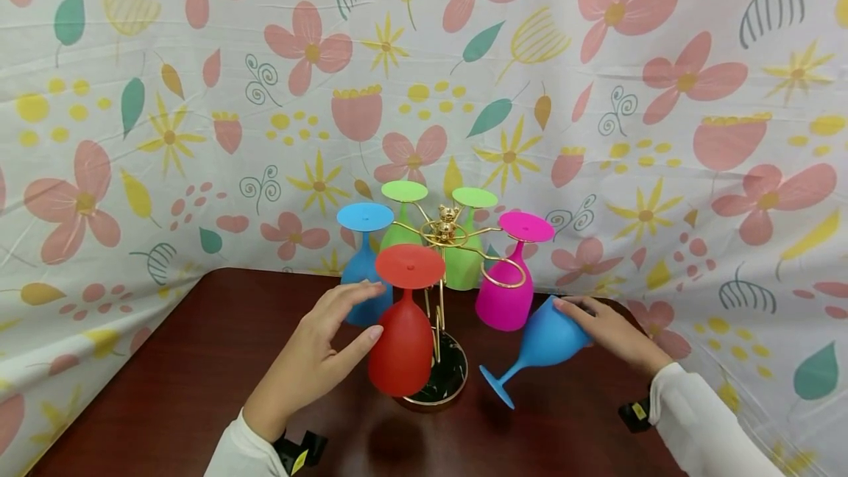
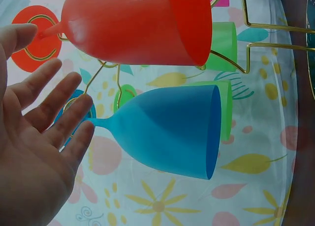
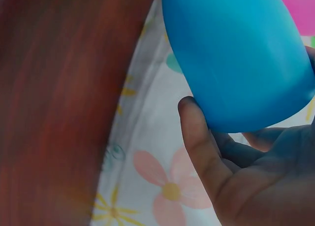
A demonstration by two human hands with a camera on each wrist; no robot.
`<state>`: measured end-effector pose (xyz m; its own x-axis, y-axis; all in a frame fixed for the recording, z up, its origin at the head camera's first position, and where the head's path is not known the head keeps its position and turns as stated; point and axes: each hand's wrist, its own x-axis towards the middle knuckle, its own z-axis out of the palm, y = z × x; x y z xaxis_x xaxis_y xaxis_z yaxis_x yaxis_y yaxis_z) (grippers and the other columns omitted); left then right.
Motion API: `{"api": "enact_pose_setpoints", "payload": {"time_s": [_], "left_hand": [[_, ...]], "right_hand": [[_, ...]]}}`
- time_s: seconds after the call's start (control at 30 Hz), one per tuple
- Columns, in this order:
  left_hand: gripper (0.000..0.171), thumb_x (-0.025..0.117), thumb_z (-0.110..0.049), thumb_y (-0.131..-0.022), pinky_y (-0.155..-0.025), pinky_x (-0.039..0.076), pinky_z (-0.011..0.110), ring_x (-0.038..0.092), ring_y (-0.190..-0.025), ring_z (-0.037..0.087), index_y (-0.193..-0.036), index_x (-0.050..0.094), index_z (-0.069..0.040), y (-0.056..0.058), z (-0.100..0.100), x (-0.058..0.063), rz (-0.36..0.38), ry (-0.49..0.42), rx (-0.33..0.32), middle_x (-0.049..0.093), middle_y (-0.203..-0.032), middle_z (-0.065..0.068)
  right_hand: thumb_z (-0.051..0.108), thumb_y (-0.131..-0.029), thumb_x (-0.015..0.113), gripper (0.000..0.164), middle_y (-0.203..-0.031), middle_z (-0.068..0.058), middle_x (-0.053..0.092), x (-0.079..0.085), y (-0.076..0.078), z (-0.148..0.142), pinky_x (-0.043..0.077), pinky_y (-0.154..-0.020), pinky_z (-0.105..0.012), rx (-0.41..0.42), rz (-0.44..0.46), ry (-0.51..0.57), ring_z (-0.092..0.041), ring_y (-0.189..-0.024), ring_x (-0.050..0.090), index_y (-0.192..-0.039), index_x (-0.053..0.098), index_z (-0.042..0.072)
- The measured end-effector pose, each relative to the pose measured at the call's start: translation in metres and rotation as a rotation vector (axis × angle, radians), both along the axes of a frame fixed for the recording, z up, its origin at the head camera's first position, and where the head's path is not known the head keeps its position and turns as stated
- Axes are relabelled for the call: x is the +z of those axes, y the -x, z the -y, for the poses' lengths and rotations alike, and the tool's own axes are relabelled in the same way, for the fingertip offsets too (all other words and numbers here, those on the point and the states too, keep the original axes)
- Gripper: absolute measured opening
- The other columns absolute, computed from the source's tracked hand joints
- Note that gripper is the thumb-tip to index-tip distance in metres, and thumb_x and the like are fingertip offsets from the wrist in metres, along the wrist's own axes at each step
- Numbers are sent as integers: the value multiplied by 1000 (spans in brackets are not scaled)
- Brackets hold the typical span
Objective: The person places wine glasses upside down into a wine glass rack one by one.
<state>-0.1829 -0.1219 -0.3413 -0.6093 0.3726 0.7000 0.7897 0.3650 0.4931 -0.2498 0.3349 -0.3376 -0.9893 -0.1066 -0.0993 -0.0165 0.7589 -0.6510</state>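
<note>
My right hand (image 1: 616, 333) grips a blue plastic goblet (image 1: 553, 337) by its bowl near the rim, thumb on one side and fingers on the other. This goblet is tilted, its foot pointing down and left above the table. My left hand (image 1: 311, 352) is spread beside a red goblet (image 1: 400, 344), its thumb tip overlapping the bowl's left edge. That red goblet hangs upside down from a gold wire rack (image 1: 447, 230). In the left wrist view, the left fingers lie close to the stem of a second, hanging blue goblet (image 2: 167, 130).
Two green goblets (image 1: 464, 263) hang at the back of the rack and a magenta one (image 1: 503, 293) at its right. A gold loop (image 1: 506, 285) juts out front right. The round black base (image 1: 450, 374) stands on the dark wooden table (image 1: 165, 389), before a flowered cloth (image 1: 232, 131).
</note>
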Motion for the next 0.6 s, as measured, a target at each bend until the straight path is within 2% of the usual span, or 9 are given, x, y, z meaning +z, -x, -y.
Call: {"api": "enact_pose_setpoints", "payload": {"time_s": [0.1, 0.17, 0.3, 0.43, 0.6], "left_hand": [[49, 69, -15, -96, -98, 49, 49, 46, -132, 18, -142, 54, -15, -1, 0, 1, -19, -4, -22, 52, -143, -3], [46, 70, -13, -95, -97, 51, 47, 48, -131, 18, -140, 56, -16, -1, -1, 1, -31, -10, -34, 53, -141, -2], [41, 69, -13, -96, -94, 53, 45, 50, -128, 18, -135, 60, -19, -2, -5, 2, -49, -14, -48, 55, -138, -1], [38, 70, -12, -95, -92, 54, 44, 51, -126, 19, -132, 62, -19, -2, -6, 2, -61, -17, -52, 57, -134, -1], [39, 71, -9, -93, -89, 56, 42, 54, -122, 18, -130, 64, -19, -3, -8, 0, -68, -22, -63, 58, -132, -3]], "right_hand": [[60, -102, 41, 82, -149, -30, 34, -11, -3, 1, 50, -93, -56, 0, 66, 162, -45, -124, 48, -154, 28, -2], [58, -104, 38, 82, -150, -29, 31, -21, -5, 2, 51, -94, -54, -6, 118, 314, -43, -124, 49, -155, 23, -3], [62, -103, 33, 85, -150, -30, 24, -43, -10, 5, 51, -94, -54, -39, 215, 578, -41, -118, 54, -156, 7, 1], [70, -99, 33, 92, -140, -32, 31, -62, -17, 12, 52, -92, -52, -81, 301, 742, -36, -103, 63, -155, -1, 4], [70, -99, 33, 94, -133, -27, 40, -80, -27, 28, 52, -94, -50, -40, 427, 963, -33, -106, 64, -155, -5, 5]]}}
